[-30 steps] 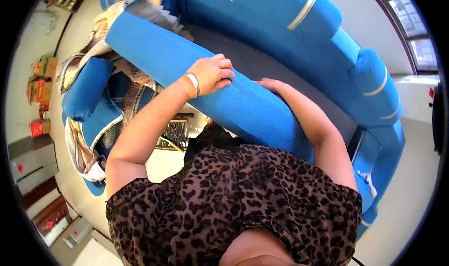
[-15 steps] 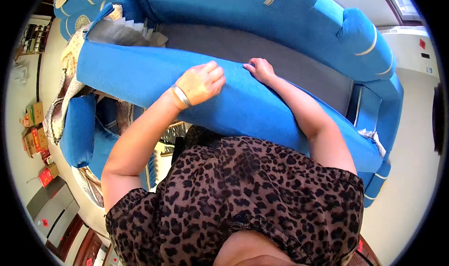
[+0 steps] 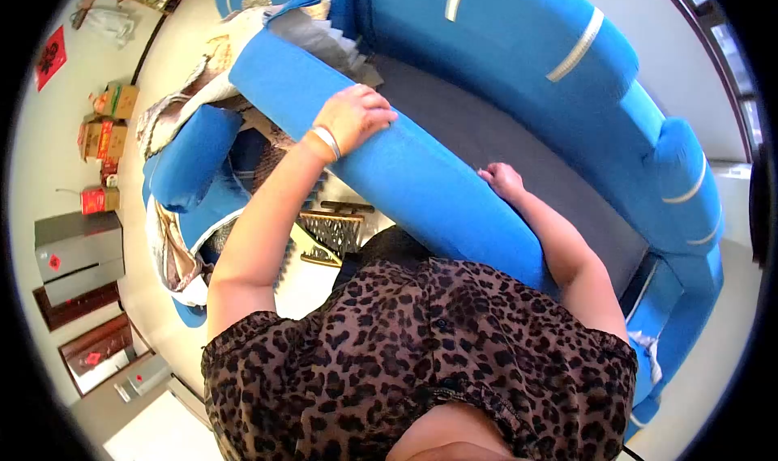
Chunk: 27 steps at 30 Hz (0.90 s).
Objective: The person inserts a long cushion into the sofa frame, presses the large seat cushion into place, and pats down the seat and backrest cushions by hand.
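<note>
A long blue sofa cushion [image 3: 429, 187] slants across the view in front of my body, beside the sofa's bare grey base [image 3: 486, 121]. My left hand [image 3: 354, 119], with a bracelet at the wrist, lies over the cushion's top, its fingers bent over the far edge and gripping it. Farther right along that same edge, my right hand [image 3: 504, 181] is closed with curled fingers against the cushion's side. The fingertips of the right hand are partly hidden. White and grey fabric [image 3: 324, 40] hangs out near the cushion's far left end.
The blue sofa back [image 3: 519, 32] and armrest [image 3: 689, 169] rise beyond the base. To the left are a blue bolster [image 3: 194, 160], patterned cloth [image 3: 174, 121] and a small patterned table [image 3: 332, 232]. Cardboard boxes [image 3: 105, 137] stand by the wall.
The view has turned, so the cushion slants more steeply. My left hand has gone from a closed pose above the cushion to holding its edge. My right hand stays at the far edge.
</note>
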{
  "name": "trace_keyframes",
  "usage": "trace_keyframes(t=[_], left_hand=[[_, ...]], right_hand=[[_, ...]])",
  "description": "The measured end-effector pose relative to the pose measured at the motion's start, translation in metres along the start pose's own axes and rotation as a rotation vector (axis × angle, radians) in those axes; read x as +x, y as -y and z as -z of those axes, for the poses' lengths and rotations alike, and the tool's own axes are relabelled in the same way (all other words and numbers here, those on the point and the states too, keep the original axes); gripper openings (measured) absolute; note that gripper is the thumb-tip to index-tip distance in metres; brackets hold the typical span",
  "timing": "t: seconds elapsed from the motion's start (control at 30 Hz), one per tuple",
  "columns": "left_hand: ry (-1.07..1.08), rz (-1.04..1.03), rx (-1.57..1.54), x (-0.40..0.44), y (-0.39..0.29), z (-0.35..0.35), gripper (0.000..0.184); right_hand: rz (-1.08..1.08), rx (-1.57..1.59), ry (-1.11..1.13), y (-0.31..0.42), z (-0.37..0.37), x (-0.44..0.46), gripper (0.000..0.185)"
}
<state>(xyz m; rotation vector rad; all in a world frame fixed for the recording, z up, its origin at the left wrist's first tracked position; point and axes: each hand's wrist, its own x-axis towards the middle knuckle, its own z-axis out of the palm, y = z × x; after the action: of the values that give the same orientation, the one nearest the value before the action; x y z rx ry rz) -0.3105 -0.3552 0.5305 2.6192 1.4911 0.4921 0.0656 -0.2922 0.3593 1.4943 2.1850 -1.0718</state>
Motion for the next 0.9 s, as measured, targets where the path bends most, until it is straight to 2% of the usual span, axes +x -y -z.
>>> trace_keyframes(t=[0.13, 0.23, 0.33, 0.4, 0.43, 0.57, 0.67, 0.77, 0.83, 0.9], left_hand=[[0.079, -0.002, 0.066, -0.001, 0.027, 0.012, 0.016], [0.081, -0.074, 0.102, 0.0, 0.029, 0.005, 0.012], [0.083, -0.141, 0.095, 0.002, 0.038, -0.002, 0.01], [0.022, -0.128, 0.057, 0.003, 0.04, -0.004, 0.011], [-0.005, -0.125, 0.04, 0.004, 0.04, -0.004, 0.011], [-0.026, -0.163, -0.016, 0.004, 0.043, -0.002, 0.012], [-0.034, -0.194, -0.047, 0.001, 0.044, -0.004, 0.012], [-0.091, -0.232, -0.055, 0.007, 0.048, 0.001, 0.013], [-0.08, -0.181, -0.033, 0.007, 0.05, -0.014, 0.011], [-0.122, -0.165, 0.002, 0.017, 0.054, -0.012, 0.01]], right_hand=[[0.011, 0.037, 0.013, 0.007, -0.011, -0.008, 0.038], [0.015, -0.044, 0.115, 0.014, -0.004, -0.01, 0.041], [0.18, -0.355, 0.24, 0.02, -0.017, 0.026, 0.047], [0.312, -0.15, 0.257, 0.052, -0.008, 0.056, 0.055], [0.333, 0.199, 0.247, 0.062, -0.023, 0.08, 0.061], [-0.003, 0.757, 0.524, 0.157, 0.004, 0.099, 0.062], [0.254, 0.726, 0.372, 0.139, -0.037, 0.14, 0.056], [0.144, 0.468, -0.218, 0.199, 0.035, 0.1, 0.048], [0.082, 0.183, -0.416, 0.172, 0.02, 0.117, 0.044], [0.102, 0.259, -0.306, 0.163, -0.007, 0.128, 0.045]])
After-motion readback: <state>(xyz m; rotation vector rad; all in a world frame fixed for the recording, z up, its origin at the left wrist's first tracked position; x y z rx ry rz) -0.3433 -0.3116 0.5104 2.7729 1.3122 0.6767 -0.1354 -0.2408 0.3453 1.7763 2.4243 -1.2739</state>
